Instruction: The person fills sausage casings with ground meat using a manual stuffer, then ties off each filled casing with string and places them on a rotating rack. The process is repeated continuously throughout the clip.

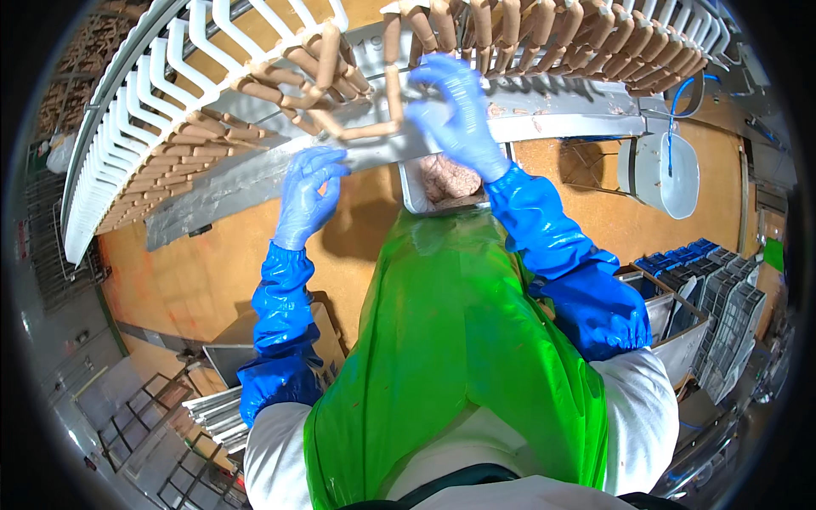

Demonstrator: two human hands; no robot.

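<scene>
Tan flooring (212, 276) lay beneath white, bent hooks (173, 47), which seemingly kept our brown, linked sausages (393, 93) hanging clear. Our blue-gloved right hand (463, 116) spread wide beside them; our blue-gloved left hand (300, 201) curled narrowly nearby, whether fingertips met we couldn't tell.

The floor (183, 285) is orange-tan, with shadows and glossy highlights under bright light. On the right, grey and blue crates (722, 319) stand stacked beside an open-topped bin (685, 350); above these is a pale tub (685, 194). Pale bars (217, 416) lie bundled at lower left.
</scene>
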